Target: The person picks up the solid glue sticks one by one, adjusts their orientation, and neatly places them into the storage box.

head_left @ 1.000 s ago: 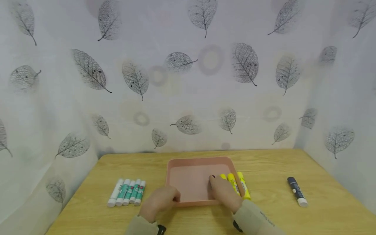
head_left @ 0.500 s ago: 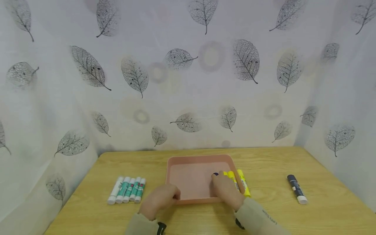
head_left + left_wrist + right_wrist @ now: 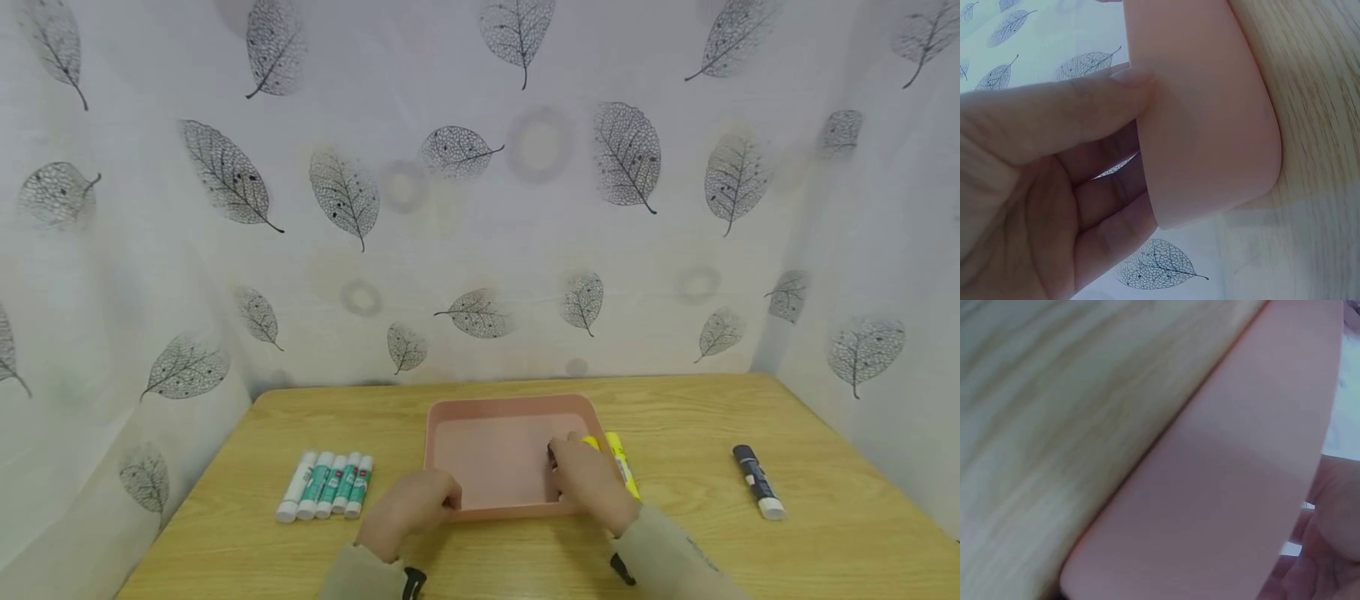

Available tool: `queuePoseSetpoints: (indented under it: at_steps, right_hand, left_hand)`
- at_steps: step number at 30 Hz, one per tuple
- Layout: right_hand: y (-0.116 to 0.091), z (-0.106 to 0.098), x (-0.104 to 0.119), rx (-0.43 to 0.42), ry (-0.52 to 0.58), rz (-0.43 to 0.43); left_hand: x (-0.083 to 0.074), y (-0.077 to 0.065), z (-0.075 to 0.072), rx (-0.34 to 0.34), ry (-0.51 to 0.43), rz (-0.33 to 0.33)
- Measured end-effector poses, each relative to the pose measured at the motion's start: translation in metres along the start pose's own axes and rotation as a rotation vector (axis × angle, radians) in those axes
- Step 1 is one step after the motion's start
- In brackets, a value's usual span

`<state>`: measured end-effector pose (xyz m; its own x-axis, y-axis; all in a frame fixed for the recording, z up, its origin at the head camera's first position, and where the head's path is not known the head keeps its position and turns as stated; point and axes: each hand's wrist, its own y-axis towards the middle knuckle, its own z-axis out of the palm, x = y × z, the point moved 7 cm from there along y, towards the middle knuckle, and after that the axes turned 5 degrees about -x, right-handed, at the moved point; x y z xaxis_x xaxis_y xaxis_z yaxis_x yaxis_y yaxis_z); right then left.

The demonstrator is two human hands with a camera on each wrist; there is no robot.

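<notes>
My left hand (image 3: 414,504) grips the near left corner of the pink tray (image 3: 510,510); in the left wrist view the thumb presses the outer wall (image 3: 1210,137), the fingers behind it. Inside the tray at the right, my right hand (image 3: 588,479) holds a dark glue stick (image 3: 551,454), mostly hidden beneath it. A yellow glue stick (image 3: 591,442) shows behind this hand; others beside it are covered. In the right wrist view the tray's outer wall (image 3: 1222,469) fills the middle, with part of the right hand (image 3: 1335,531) at the edge.
Another yellow glue stick (image 3: 622,465) lies just outside the tray's right wall. To the left, several white and green glue sticks (image 3: 326,486) lie in a row. A dark glue stick with a white end (image 3: 757,481) lies far right on the wooden table (image 3: 690,417). Leaf-patterned cloth (image 3: 480,250) surrounds the table.
My right hand has shifted a little to the right inside the tray with the dark glue stick, covering more of the yellow ones. The left hand stays on the tray's corner.
</notes>
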<state>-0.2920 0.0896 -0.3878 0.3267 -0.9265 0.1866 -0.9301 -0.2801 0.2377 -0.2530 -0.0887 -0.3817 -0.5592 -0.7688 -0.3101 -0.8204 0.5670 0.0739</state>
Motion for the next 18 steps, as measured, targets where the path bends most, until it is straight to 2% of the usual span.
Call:
queuePoseSetpoints:
  at_steps: [5,10,13,18]
  right_hand:
    - [0.004,-0.011,-0.021,-0.003,0.073,0.071]
    - [0.009,-0.021,-0.056,-0.004,0.068,0.202]
    - [0.008,-0.021,-0.075,0.030,0.088,0.268]
    - [0.004,-0.015,-0.092,0.109,0.155,0.273]
  left_hand:
    - [0.001,0.000,0.001,0.008,-0.008,-0.011]
    - [0.001,-0.001,0.000,0.000,-0.026,-0.022]
    - [0.002,-0.001,-0.001,-0.004,-0.032,-0.026]
    - [0.002,-0.001,0.000,0.000,-0.030,-0.032]
